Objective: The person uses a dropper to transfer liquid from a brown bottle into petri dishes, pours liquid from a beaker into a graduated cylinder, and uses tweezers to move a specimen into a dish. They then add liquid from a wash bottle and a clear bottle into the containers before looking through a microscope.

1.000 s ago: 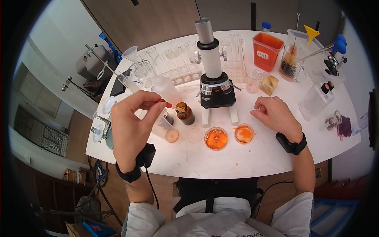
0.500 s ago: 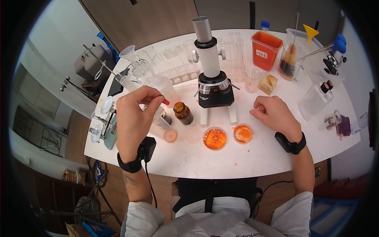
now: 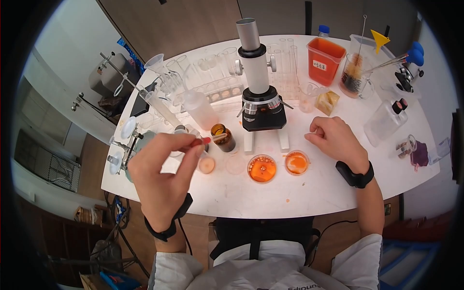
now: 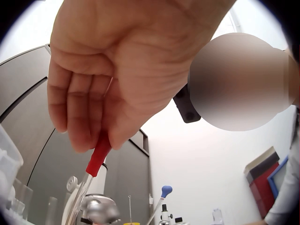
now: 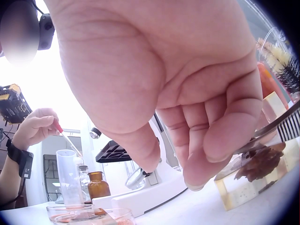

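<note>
Thumb and fingers of the left hand [image 3: 162,179] pinch the red rubber bulb [image 4: 97,157] of a glass dropper. Its glass tube [image 3: 218,137] points right and overlaps the open brown bottle [image 3: 227,144] in the head view; the right wrist view shows the tube above the brown bottle [image 5: 98,187], outside it. Whether the tube holds liquid, I cannot tell. Beside the microscope's right foot, the right hand [image 3: 337,141] holds nothing, its fingers loosely bent. Two dishes with orange contents, one larger [image 3: 262,168] and one smaller [image 3: 296,163], lie between the hands.
A microscope [image 3: 258,72] stands at the middle, with a test-tube rack [image 3: 224,93] behind left. A squeeze bottle [image 3: 200,110] and balance [image 3: 128,150] are on the left. An orange-red container [image 3: 325,60], a yellowish block [image 3: 326,102] and a clear bottle [image 3: 382,124] are on the right.
The left hand has moved down towards the person, still pinching the dropper, which lies more level and no longer slants down towards the bottle mouth. The right hand has kept its place.
</note>
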Tool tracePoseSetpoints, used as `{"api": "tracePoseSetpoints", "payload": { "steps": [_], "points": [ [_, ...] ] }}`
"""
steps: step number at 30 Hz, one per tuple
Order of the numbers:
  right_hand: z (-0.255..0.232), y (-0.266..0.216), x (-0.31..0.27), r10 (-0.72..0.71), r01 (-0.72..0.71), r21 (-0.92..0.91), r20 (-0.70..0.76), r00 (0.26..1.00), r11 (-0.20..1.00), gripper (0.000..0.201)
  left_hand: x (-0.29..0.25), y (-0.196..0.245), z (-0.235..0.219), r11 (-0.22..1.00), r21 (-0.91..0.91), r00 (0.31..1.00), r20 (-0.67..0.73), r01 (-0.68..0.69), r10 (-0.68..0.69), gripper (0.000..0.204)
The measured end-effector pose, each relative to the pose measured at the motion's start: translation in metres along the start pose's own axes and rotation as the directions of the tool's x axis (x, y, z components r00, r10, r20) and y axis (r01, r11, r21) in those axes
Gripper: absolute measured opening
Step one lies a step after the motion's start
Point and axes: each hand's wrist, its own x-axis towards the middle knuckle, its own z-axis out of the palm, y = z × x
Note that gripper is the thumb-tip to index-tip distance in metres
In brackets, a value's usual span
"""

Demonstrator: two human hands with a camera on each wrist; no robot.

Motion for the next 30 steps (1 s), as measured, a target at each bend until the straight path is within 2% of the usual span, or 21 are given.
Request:
{"api": "tracePoseSetpoints", "payload": {
  "steps": [2,4,9,12,16,25,30],
  "points": [
    [0.000,0.000,0.000,0.003,-0.003,0.001,0.004,1.000,1.000,0.027,-0.015,0.002,0.007,0.995,-0.103,0.996,0.090,0.013,-0.004,0.014],
    [0.002,0.001,0.000,-0.006,0.006,-0.004,-0.004,1.000,1.000,0.027,-0.030,-0.002,0.019,0.978,-0.184,0.974,0.219,0.096,-0.055,0.014],
    [0.001,0.000,0.000,0.002,-0.002,0.015,0.009,1.000,1.000,0.026,-0.061,-0.011,0.045,0.946,-0.232,0.928,0.347,0.226,-0.137,0.015],
    [0.000,-0.001,-0.001,0.011,-0.011,0.012,0.019,1.000,1.000,0.026,-0.072,-0.014,0.049,0.941,-0.246,0.921,0.368,0.232,-0.131,0.016],
    [0.003,0.003,0.001,-0.005,0.006,0.024,-0.005,1.000,1.000,0.026,-0.084,-0.022,0.051,0.924,-0.236,0.896,0.401,0.300,-0.188,0.019],
    [0.003,0.002,0.001,0.007,-0.007,0.042,0.001,1.000,0.999,0.025,-0.093,-0.035,0.054,0.926,-0.231,0.886,0.428,0.299,-0.179,0.023],
    [0.004,0.006,0.004,-0.035,0.037,0.063,-0.024,0.999,0.997,0.023,-0.099,-0.043,0.055,0.922,-0.258,0.892,0.424,0.289,-0.160,0.024]
  ]
}}
